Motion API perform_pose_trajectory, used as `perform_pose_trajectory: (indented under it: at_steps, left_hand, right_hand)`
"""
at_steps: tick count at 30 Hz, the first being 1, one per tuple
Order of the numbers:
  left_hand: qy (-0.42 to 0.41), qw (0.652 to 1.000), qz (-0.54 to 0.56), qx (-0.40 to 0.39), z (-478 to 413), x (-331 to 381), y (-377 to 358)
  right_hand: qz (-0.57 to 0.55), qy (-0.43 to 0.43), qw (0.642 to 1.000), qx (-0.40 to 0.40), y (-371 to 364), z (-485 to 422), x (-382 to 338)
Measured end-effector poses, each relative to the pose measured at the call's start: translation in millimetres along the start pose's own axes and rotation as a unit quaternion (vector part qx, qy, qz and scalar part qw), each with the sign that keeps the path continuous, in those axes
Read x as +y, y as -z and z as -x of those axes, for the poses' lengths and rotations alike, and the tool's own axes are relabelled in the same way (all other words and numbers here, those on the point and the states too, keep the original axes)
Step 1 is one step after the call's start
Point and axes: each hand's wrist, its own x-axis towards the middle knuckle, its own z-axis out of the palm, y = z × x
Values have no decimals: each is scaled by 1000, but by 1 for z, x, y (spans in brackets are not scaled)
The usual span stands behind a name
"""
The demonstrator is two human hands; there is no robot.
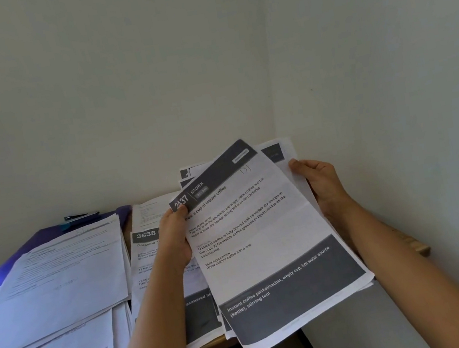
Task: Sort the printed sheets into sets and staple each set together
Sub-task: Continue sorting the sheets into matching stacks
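Printed sheets are being held up as a fanned stack over the right part of the tabletop, between both hands and tilting to the right. The top sheet is showing a dark header reading "2437 KITCHEN" and the title "Brew a cup of instant coffee". Corners of several sheets behind it are sticking out at the top. The left hand is holding the stack's left edge, its grip clamped on the paper and the thumb pressing over the number in the header. The right hand is holding the right edge, its grip likewise clamped on the paper, with the thumb lying on the front. Under the left forearm another sheet, headed "3638", is lying flat on the tabletop. Further left a loose pile of pages is lying over a purple folder. A small dark object is sitting at the folder's far edge, too small to identify. Pale walls are meeting in a corner behind the tabletop.
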Motion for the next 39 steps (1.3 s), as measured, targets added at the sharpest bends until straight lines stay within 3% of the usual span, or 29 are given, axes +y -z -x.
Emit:
perform_pose_trajectory:
  at_steps: [13,26,34,39]
  left_hand:
    - [-21,1000,-22,-1,2,-1,0]
    - [-13,999,-32,0,6,-1,2]
    - [-15,999,-45,2,3,-1,2]
    - [-10,999,-48,4,2,-2,2]
  right_hand:
    - [31,24,999,-25,2,-6,5]
    - [18,76,997,9,0,-32,-9]
    - [133,206,969,-10,4,-44,-46]
    - [168,297,940,32,4,-61,-87]
